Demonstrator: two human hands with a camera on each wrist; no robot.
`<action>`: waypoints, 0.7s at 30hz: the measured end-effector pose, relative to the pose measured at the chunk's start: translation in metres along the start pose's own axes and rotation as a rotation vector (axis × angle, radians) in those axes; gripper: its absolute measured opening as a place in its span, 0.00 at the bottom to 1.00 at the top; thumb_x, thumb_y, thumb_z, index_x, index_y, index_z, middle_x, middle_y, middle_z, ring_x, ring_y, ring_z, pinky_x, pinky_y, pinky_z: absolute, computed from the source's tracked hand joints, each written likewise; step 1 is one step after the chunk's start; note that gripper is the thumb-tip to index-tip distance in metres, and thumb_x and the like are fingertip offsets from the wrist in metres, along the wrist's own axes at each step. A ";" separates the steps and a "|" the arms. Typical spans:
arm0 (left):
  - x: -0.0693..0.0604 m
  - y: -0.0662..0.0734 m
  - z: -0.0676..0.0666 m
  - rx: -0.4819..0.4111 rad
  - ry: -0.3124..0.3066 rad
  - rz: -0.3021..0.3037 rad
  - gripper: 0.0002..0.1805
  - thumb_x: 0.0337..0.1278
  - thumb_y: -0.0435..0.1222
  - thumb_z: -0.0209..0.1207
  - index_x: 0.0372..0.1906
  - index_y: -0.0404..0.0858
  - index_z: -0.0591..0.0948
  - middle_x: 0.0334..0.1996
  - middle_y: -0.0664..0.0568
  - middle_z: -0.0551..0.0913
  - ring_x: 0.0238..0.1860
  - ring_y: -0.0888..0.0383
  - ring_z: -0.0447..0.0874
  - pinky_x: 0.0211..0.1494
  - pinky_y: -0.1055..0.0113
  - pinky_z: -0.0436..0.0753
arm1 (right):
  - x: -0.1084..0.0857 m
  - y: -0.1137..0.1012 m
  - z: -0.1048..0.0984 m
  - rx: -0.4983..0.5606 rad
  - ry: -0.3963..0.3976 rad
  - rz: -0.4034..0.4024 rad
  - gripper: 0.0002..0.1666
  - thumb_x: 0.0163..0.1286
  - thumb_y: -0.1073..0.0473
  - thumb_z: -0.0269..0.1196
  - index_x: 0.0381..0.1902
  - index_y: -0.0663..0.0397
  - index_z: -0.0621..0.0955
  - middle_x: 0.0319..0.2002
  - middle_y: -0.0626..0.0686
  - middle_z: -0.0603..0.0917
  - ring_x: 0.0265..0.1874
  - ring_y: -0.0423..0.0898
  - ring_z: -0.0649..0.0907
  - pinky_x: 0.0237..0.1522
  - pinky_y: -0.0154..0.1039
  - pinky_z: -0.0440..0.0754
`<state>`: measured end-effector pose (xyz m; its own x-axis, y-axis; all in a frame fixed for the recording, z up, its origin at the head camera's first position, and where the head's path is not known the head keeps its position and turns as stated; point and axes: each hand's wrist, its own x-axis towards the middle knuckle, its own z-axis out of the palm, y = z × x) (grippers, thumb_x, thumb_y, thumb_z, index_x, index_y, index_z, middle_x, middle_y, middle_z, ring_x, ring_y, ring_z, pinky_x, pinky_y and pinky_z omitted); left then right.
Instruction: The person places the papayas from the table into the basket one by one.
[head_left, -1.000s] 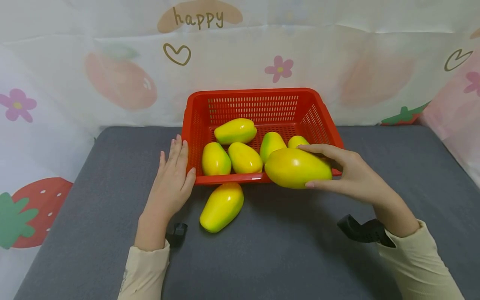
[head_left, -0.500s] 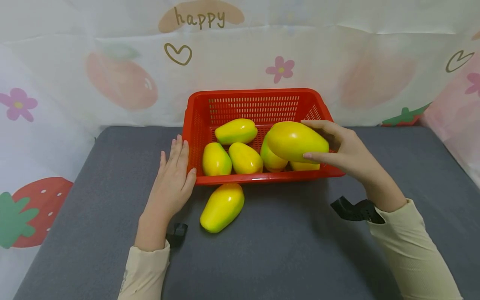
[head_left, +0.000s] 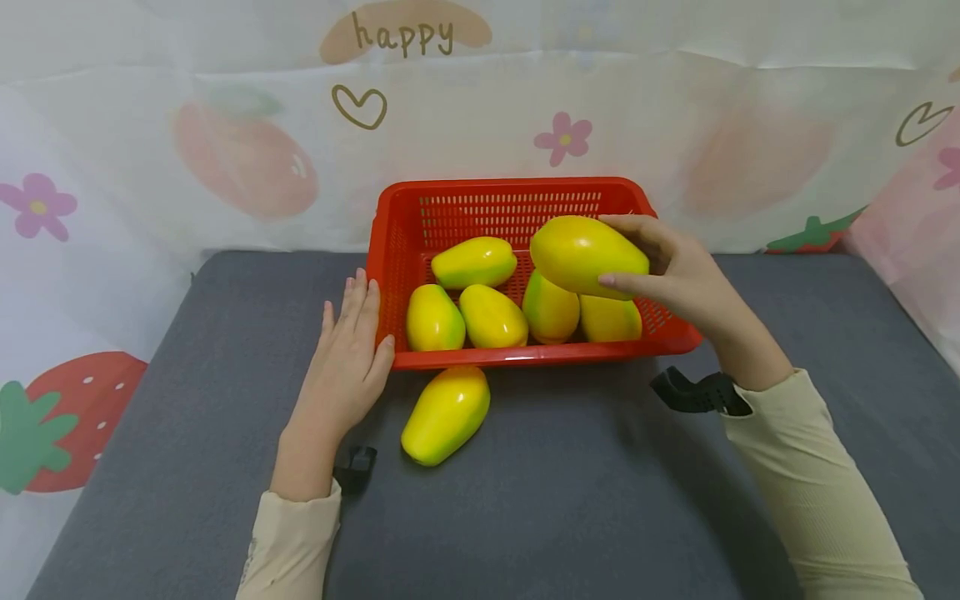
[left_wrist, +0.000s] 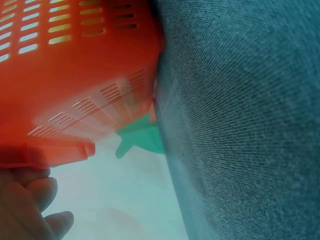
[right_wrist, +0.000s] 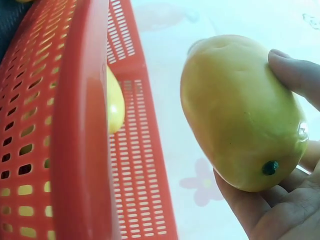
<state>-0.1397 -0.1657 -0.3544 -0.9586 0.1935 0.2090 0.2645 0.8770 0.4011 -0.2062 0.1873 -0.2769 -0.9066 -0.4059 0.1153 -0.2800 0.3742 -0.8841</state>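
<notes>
In the head view my right hand [head_left: 678,271] grips a yellow-green mango [head_left: 585,254] and holds it above the right part of a red plastic basket [head_left: 517,357]. The right wrist view shows that mango [right_wrist: 240,110] between thumb and fingers, its dark stem end towards the camera. My left hand [head_left: 341,367] lies with straight fingers against the basket's left side. Several mangoes lie inside the basket, among them one mango [head_left: 474,262] at the back and another mango [head_left: 435,318] at the front left. Outside, a single mango [head_left: 446,415] rests just before the front wall.
The basket stands at the back of a grey cloth-covered table [head_left: 555,500]. Behind it hangs a pale printed curtain [head_left: 465,108] with fruit and flower pictures. A black strap [head_left: 701,392] sits at the right wrist, and a black wrist device [head_left: 356,468] at the left.
The right hand has carried its mango up and back, from over the front rim to above the basket's interior. The left hand stays at the basket's side.
</notes>
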 end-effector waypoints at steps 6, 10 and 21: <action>0.000 0.000 0.000 0.000 -0.006 0.000 0.35 0.67 0.40 0.43 0.73 0.29 0.48 0.74 0.41 0.42 0.74 0.49 0.36 0.72 0.47 0.38 | 0.011 0.004 0.000 -0.002 0.010 0.020 0.35 0.62 0.59 0.65 0.66 0.53 0.68 0.56 0.51 0.73 0.48 0.48 0.75 0.47 0.30 0.77; 0.000 -0.001 0.000 -0.003 -0.006 0.001 0.35 0.66 0.40 0.43 0.73 0.29 0.48 0.74 0.41 0.42 0.74 0.49 0.36 0.72 0.48 0.37 | 0.017 0.008 0.001 -0.033 0.020 0.038 0.36 0.62 0.58 0.66 0.66 0.53 0.68 0.56 0.51 0.73 0.49 0.47 0.75 0.48 0.30 0.76; 0.000 0.000 0.000 -0.002 -0.004 0.005 0.35 0.67 0.40 0.42 0.73 0.29 0.48 0.74 0.40 0.42 0.74 0.49 0.35 0.72 0.47 0.38 | 0.034 0.012 0.002 -0.038 0.039 0.098 0.38 0.60 0.52 0.67 0.66 0.52 0.68 0.58 0.52 0.72 0.51 0.47 0.74 0.51 0.36 0.76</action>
<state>-0.1402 -0.1659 -0.3544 -0.9578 0.1994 0.2072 0.2692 0.8754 0.4016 -0.2394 0.1766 -0.2842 -0.9417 -0.3332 0.0471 -0.2003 0.4426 -0.8741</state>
